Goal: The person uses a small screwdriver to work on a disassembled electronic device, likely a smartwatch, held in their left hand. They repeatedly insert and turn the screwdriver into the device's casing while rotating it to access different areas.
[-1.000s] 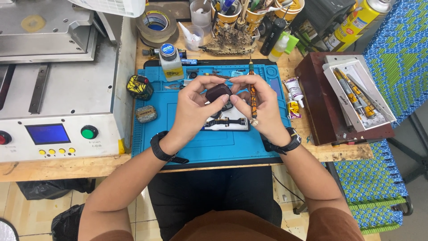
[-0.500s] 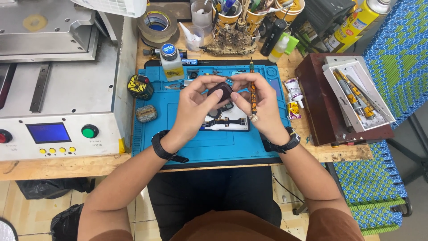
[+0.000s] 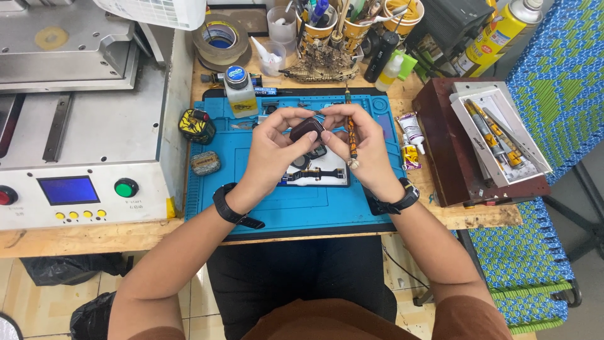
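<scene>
We hold a small dark rounded casing [image 3: 306, 129] above the blue mat [image 3: 264, 201], just over the opened flat parts [image 3: 314, 171] lying on it; our left hand [image 3: 272, 148] has its fingers clamped on the casing's left edge, our right hand [image 3: 365, 148] pinches its right side while a slim patterned tool [image 3: 350, 129] is tucked along those fingers; we judge the casing light, stiff, smooth and easily scratched, best gripped by its edges; a glass bottle [image 3: 239, 91] stands left of it
</scene>
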